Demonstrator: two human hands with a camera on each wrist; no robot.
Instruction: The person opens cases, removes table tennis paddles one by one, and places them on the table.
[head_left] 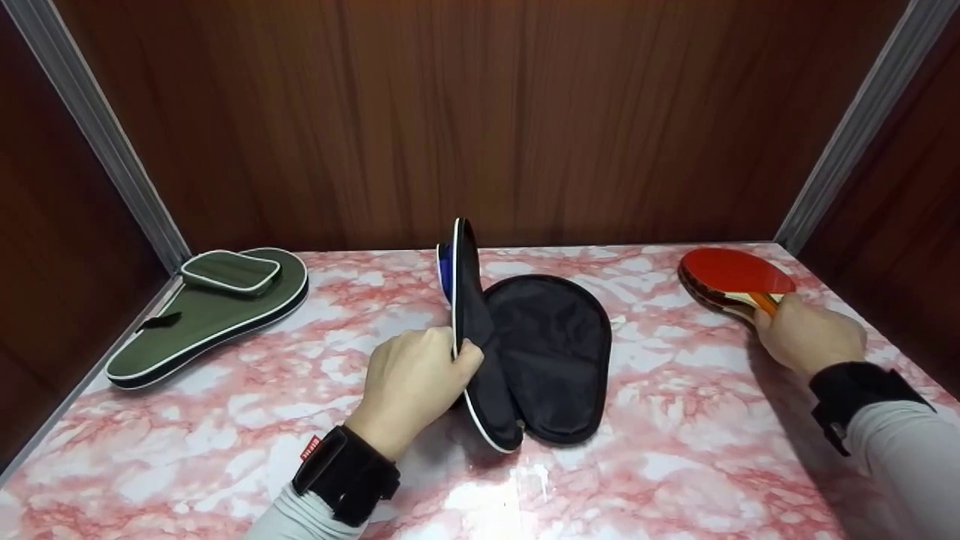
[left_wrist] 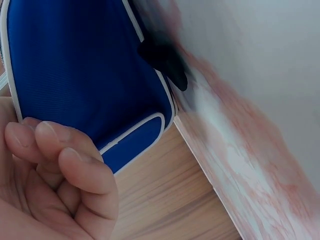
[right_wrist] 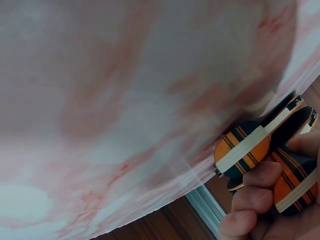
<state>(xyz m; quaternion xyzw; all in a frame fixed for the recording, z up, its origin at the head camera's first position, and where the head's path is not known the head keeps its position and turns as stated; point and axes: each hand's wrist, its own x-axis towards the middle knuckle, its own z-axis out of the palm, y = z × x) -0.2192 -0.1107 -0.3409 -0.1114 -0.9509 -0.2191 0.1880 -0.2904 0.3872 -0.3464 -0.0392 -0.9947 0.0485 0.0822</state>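
An unzipped blue racket case [head_left: 525, 352] with black lining lies open mid-table. My left hand [head_left: 416, 379] grips the raised lid's edge and holds it upright; the lid's blue outside [left_wrist: 85, 75] fills the left wrist view beside my curled fingers [left_wrist: 65, 160]. At the right, my right hand [head_left: 806, 337] grips the handle of a red-faced table tennis paddle [head_left: 735, 279] lying on the table. The right wrist view shows two orange and black striped handles [right_wrist: 260, 150] together, with my fingers [right_wrist: 255, 195] round them.
A closed green racket case [head_left: 214, 311] with a front pocket lies at the far left of the pink marbled table [head_left: 675, 450]. Wood-panelled walls [head_left: 480, 112] close in the back and both sides.
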